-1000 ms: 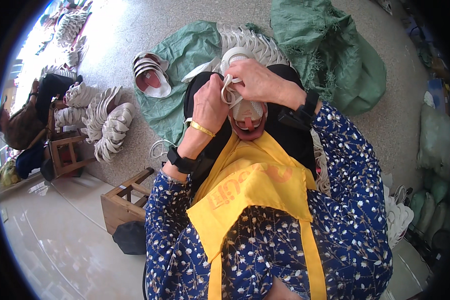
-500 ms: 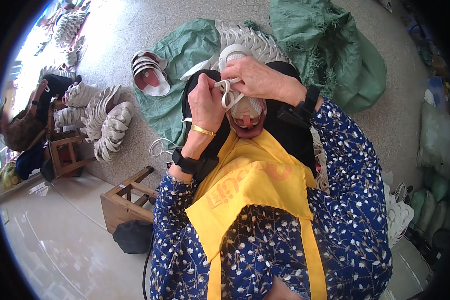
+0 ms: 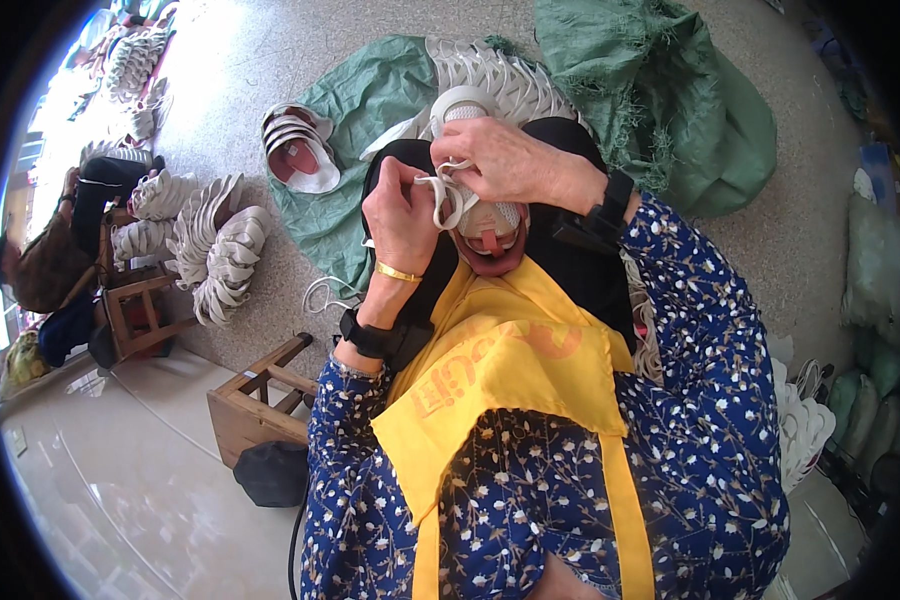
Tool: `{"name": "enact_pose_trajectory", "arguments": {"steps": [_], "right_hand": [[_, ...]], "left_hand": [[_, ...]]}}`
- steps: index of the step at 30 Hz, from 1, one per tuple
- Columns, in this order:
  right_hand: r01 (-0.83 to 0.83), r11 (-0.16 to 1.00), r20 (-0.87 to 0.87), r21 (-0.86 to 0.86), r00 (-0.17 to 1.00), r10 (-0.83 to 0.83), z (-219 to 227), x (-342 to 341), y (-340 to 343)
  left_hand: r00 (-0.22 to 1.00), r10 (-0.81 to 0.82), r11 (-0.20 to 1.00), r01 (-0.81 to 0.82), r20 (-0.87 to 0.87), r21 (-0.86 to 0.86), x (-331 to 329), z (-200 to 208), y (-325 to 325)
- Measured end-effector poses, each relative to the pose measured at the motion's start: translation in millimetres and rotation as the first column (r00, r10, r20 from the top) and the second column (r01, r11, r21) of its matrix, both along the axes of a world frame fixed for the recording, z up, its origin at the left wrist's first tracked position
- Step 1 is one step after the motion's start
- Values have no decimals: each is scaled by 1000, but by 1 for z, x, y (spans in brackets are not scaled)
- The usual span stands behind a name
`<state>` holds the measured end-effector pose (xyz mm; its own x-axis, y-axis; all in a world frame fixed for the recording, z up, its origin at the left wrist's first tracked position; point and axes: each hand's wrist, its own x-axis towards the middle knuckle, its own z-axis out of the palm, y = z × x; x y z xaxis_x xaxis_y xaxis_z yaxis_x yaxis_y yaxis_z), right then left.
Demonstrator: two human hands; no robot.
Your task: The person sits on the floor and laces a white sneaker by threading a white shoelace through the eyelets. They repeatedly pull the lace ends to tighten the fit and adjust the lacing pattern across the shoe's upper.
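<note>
A pale shoe (image 3: 489, 218) with a pinkish tongue tab and lining lies between my knees, its toe pointing away from me. A white shoelace (image 3: 454, 208) hangs in a loop above its upper. My left hand (image 3: 400, 218), wearing a gold bracelet, is closed, with the lace pinched between thumb and forefinger. From the right, my right hand (image 3: 510, 162) reaches over the shoe with bent fingers closed on the lace near the eyelets. It covers much of the shoe's middle.
A green woven sack (image 3: 345, 95) lies beyond my knees under rows of white shoe parts (image 3: 495, 80). Nested shoe uppers (image 3: 300, 148) rest on its left side. Stacked shoes (image 3: 225, 260), a wooden stool (image 3: 260, 400) and another person (image 3: 45, 255) are at left.
My left hand has moved slightly left and down, holding the lace. My right hand has shifted a little to the left, and the lace loop now hangs lower over the shoe.
</note>
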<state>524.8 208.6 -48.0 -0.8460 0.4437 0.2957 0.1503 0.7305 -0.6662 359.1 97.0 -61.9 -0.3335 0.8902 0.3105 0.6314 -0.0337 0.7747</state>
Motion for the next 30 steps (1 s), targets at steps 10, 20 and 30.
{"name": "enact_pose_trajectory", "arguments": {"steps": [10, 20, 30], "right_hand": [[160, 966, 77, -202, 986, -147, 20, 15, 17], [100, 772, -119, -628, 968, -222, 72, 29, 26], [219, 831, -87, -511, 949, -304, 51, 41, 20]], "left_hand": [[981, 91, 992, -105, -173, -72, -85, 36, 9], [879, -407, 911, 410, -249, -42, -3, 33, -1], [808, -544, 835, 548, -226, -50, 9, 11, 41]]}}
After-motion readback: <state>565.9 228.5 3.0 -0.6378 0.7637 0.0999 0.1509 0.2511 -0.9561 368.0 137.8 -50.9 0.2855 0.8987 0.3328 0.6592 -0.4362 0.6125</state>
